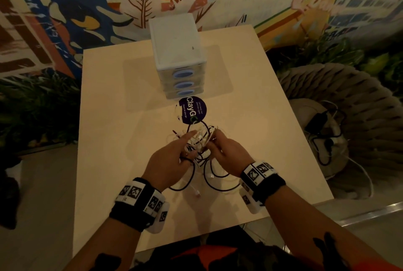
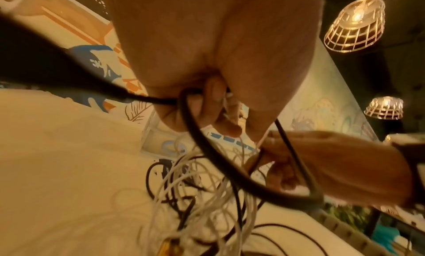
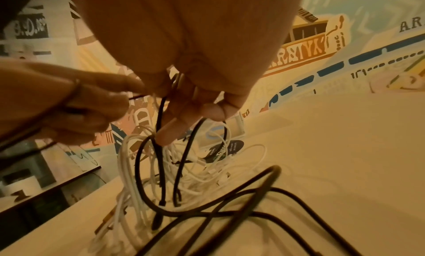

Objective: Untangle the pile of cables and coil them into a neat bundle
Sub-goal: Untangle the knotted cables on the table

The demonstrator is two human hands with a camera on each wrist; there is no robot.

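A tangle of white and dark cables (image 1: 199, 144) is lifted partly off the pale table (image 1: 122, 131), its lower loops trailing on the tabletop (image 1: 218, 181). My left hand (image 1: 172, 155) holds it from the left: its lower fingers curl round a dark cable loop (image 2: 207, 141), while the index finger points forward. My right hand (image 1: 226, 150) grips the bundle from the right, fingers curled round white and dark strands (image 3: 161, 132). In the right wrist view the white cables (image 3: 128, 161) hang down in a bunch below the fingers.
A small white drawer unit (image 1: 178, 52) with blue oval handles stands at the table's far middle, a round purple sticker (image 1: 193, 110) in front of it. A woven chair (image 1: 340, 122) with other cables stands right of the table. A painted wall lies behind.
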